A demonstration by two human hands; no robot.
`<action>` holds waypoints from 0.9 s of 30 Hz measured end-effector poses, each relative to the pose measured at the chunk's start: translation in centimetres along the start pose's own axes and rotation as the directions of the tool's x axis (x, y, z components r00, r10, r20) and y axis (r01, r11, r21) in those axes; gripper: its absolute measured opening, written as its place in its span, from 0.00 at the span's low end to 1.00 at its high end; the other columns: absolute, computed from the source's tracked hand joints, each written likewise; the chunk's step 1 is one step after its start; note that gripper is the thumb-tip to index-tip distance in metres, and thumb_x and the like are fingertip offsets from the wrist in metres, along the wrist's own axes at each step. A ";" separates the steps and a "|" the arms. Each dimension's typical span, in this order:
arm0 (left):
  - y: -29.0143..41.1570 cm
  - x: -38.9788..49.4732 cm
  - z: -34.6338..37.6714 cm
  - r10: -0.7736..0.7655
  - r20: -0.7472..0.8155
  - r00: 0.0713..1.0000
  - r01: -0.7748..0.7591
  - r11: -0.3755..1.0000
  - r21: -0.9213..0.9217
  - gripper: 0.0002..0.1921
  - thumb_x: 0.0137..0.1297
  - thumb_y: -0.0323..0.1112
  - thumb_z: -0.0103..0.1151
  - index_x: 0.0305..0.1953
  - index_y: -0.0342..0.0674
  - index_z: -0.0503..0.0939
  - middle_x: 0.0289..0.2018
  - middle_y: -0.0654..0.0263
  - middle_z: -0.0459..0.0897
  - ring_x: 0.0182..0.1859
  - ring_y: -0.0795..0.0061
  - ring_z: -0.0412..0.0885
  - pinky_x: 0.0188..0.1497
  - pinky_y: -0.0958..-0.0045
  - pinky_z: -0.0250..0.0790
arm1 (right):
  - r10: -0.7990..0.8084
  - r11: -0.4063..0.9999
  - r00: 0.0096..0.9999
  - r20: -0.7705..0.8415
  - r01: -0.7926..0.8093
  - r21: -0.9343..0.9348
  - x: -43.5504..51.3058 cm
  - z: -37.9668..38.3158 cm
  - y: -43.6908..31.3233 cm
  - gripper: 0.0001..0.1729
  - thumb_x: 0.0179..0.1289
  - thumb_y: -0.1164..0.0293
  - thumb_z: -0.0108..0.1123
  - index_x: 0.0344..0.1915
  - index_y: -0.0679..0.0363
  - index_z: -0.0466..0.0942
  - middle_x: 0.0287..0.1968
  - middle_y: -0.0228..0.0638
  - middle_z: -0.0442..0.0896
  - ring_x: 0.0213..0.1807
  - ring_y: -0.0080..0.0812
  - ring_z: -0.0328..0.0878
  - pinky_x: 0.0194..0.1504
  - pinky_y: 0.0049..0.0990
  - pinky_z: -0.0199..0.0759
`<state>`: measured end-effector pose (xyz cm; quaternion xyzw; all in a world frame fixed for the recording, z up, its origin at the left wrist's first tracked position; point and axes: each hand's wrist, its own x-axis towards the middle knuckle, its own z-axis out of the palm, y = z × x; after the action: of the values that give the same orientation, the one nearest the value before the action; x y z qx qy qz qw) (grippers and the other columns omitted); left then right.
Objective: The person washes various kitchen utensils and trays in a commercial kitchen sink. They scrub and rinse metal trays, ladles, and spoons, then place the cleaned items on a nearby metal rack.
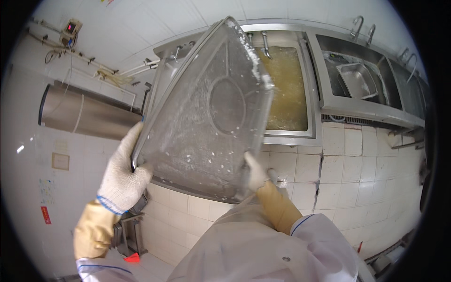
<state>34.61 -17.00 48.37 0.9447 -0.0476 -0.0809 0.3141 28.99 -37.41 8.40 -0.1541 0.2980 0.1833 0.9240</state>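
Note:
A large shallow metal tray [183, 130] is held up tilted in front of me, with a ring and ribs pressed into its bottom. White bits of residue dot its surface and crowd along the far right rim. My left hand [123, 174], in a white knitted glove over a yellow rubber one, grips the left rim with the thumb inside. On the right rim, near the close corner, my right hand [255, 172] has hold too, blurred and partly hidden. Behind the tray, a steel sink [311, 123] holds cloudy yellowish water [287, 91]; the tray covers part of it.
Steel faucets [266, 45] stand over the sinks. Further right, another sink basin [391, 88] contains a metal pan [357, 81]. A steel cylinder tank [84, 111] hangs on the left wall. Below left stands a metal rack [132, 232] near a red object [132, 258] on the tiled floor [341, 169].

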 end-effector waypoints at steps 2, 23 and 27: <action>-9.2 -1.8 1.7 -0.108 -0.056 0.993 0.090 0.962 -0.258 0.43 0.63 0.12 0.53 0.83 0.33 0.66 0.77 0.52 0.76 0.76 0.64 0.76 0.78 0.68 0.68 | -0.127 0.980 0.991 -0.051 0.117 -0.159 -0.9 -2.5 -1.6 0.25 0.85 0.54 0.59 0.65 0.62 0.84 0.59 0.34 0.88 0.59 0.33 0.84 0.68 0.35 0.75; -67.4 -36.7 2.9 -0.792 0.026 0.610 -0.055 -0.076 -0.996 0.44 0.62 0.15 0.56 0.82 0.46 0.73 0.33 0.77 0.77 0.31 0.83 0.71 0.36 0.78 0.66 | 0.062 0.422 0.998 -0.026 -0.050 -0.905 12.4 15.1 38.1 0.25 0.71 0.72 0.64 0.65 0.72 0.79 0.55 0.43 0.88 0.53 0.41 0.87 0.58 0.38 0.82; -76.0 -39.9 0.7 -0.880 -0.003 0.475 -0.180 -0.093 -0.979 0.46 0.58 0.11 0.53 0.82 0.44 0.72 0.32 0.74 0.75 0.31 0.82 0.70 0.35 0.77 0.65 | 0.186 0.355 0.982 -0.034 -0.100 -0.930 20.3 21.0 50.5 0.30 0.70 0.71 0.65 0.67 0.77 0.77 0.57 0.47 0.88 0.55 0.40 0.87 0.60 0.35 0.82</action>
<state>-1.75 48.89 7.06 0.3515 0.4577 0.1994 0.7920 32.97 20.61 3.50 -0.6124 0.1198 0.4043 0.6687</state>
